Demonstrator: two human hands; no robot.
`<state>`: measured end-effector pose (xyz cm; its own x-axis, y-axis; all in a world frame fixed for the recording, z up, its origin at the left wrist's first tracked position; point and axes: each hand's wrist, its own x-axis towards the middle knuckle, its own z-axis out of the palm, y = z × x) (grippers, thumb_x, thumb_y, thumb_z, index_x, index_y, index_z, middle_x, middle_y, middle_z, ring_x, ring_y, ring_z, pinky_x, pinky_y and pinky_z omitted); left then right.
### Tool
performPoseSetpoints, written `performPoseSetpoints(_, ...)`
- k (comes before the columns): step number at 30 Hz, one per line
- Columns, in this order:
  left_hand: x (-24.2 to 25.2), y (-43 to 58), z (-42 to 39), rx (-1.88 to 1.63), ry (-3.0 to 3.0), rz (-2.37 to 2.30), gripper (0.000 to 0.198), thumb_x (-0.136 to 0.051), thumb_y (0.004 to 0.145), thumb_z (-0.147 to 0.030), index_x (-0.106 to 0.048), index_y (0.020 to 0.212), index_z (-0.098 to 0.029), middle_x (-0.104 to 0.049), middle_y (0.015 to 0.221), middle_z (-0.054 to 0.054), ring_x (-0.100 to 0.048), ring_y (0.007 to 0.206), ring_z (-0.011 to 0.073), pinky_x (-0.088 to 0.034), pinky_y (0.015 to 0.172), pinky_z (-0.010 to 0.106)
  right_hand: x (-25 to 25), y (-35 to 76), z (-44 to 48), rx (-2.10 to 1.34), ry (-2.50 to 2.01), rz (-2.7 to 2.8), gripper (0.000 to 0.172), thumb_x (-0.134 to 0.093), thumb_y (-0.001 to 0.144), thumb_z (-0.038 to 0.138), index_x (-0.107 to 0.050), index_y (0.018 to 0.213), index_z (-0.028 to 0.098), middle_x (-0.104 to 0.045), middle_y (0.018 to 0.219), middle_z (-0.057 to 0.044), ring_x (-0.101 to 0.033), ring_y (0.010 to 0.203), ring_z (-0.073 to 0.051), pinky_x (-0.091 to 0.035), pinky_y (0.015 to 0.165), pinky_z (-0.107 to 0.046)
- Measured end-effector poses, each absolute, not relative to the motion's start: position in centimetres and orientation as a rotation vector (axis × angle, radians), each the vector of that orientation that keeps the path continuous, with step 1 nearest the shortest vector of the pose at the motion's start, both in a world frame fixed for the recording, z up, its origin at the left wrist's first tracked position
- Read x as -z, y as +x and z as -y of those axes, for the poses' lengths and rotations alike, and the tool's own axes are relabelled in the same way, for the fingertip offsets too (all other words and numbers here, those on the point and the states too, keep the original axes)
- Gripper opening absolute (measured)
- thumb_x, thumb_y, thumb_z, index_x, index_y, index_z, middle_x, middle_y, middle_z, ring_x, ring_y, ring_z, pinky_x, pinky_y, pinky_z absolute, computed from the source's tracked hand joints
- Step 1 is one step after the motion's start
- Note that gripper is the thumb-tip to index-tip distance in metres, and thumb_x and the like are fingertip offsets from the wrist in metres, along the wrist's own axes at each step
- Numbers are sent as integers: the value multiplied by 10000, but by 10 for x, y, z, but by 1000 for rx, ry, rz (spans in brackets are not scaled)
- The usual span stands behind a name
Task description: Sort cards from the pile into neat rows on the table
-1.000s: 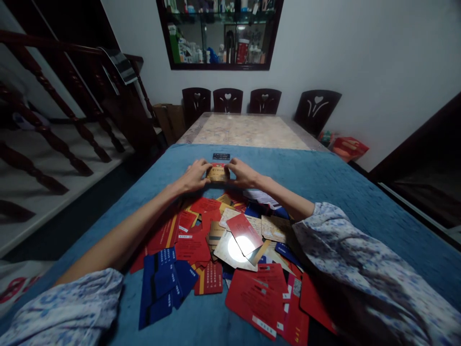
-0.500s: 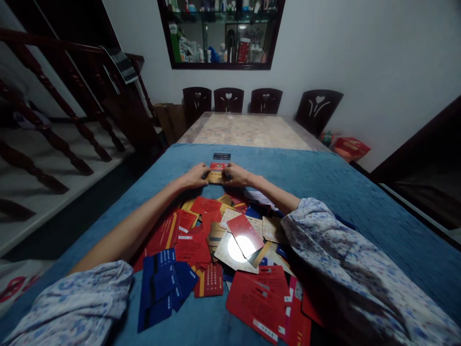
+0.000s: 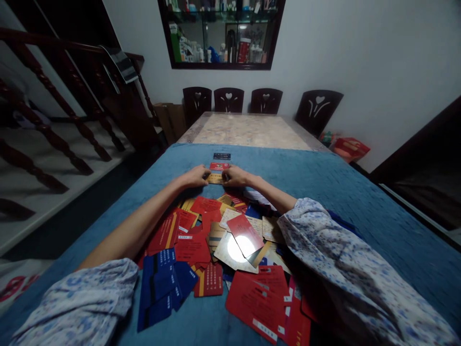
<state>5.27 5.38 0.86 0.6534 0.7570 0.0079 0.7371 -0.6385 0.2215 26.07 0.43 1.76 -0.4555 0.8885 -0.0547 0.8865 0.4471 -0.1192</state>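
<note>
My left hand [image 3: 195, 176] and my right hand [image 3: 235, 176] both reach far forward over a blue cloth [image 3: 324, 182]. Together they pinch the ends of a gold card [image 3: 215, 179] lying low on the cloth. Just beyond it lies a red card [image 3: 219, 166], and past that a dark card [image 3: 222, 156]. Between my forearms spreads a loose pile of cards [image 3: 223, 250], red, blue, gold and white, overlapping one another.
Beyond the blue cloth the marble tabletop [image 3: 248, 130] is bare, with several dark chairs [image 3: 266, 100] at its far end. A glass-fronted wall cabinet [image 3: 220, 33] hangs above. A wooden stair railing [image 3: 61, 96] runs along the left.
Both hands have lowered the gold card flat onto the cloth and drawn closer together at its ends, uncovering the red card behind it. My arms stretched slightly further forward.
</note>
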Motion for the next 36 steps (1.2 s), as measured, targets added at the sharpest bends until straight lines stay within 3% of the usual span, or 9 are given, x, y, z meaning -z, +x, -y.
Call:
performPoseSetpoints(6,-13,50,-51,-123,2650,-1153,250,-637,646,-239,-733,859,-150,-637,870,59,-606,812,234,-508,786,336,-18,262,-4,-237,-1684,2615,195,-711,852,260,-761,998,142,-744,1067,-135,-632,1106,-250,-482,867,-260)
performPoseSetpoints(14,-9,45,-54,-188,2603,-1157,427,-634,647,-257,-751,1044,-151,-670,1024,77,-632,936,254,-518,885,352,-18,262,-8,-243,-1676,2660,214,-687,848,249,-783,986,117,-768,1018,-112,-670,965,-214,-489,790,-238)
performPoseSetpoints(18,-6,47,-55,-186,2608,-1180,404,-630,663,-232,-746,1042,-154,-676,1062,86,-636,991,267,-522,928,360,-17,262,-10,-302,-1695,2622,217,-690,824,235,-789,982,125,-776,986,-87,-679,890,-193,-487,747,-238)
performPoseSetpoints(30,3,49,-50,-199,2640,-1268,343,-609,689,-198,-729,1008,-159,-660,1014,71,-632,943,238,-534,912,330,-21,251,1,-89,-1717,2699,268,-654,823,175,-790,1031,76,-775,1062,-204,-710,985,-272,-531,809,-272)
performPoseSetpoints(36,5,44,-44,-301,2616,-1265,381,-656,707,-233,-721,1073,-151,-652,1058,86,-641,991,259,-538,944,368,-25,253,3,-157,-1698,2737,270,-632,884,189,-777,1082,77,-775,1124,-159,-711,1013,-234,-499,825,-229)
